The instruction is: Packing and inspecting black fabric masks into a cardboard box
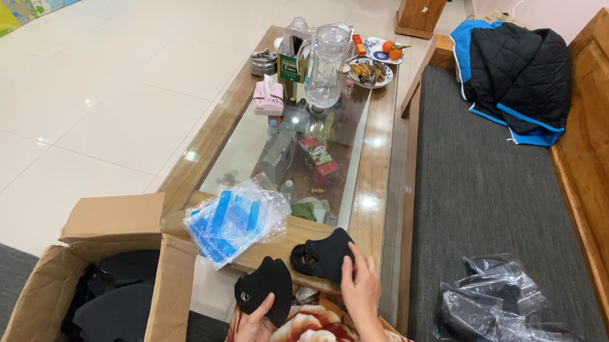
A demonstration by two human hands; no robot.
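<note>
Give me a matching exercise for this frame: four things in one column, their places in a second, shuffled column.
Things:
1. clear glass pitcher
2. black and blue quilted jacket
3. open brown cardboard box
4. black fabric mask with a round valve

Places:
A. in the left hand
B. on the floor, at the left
C. on the far end of the glass-topped wooden table
D. on the grey bench cushion

Pairs: 1-C, 2-D, 3-B, 4-A
</note>
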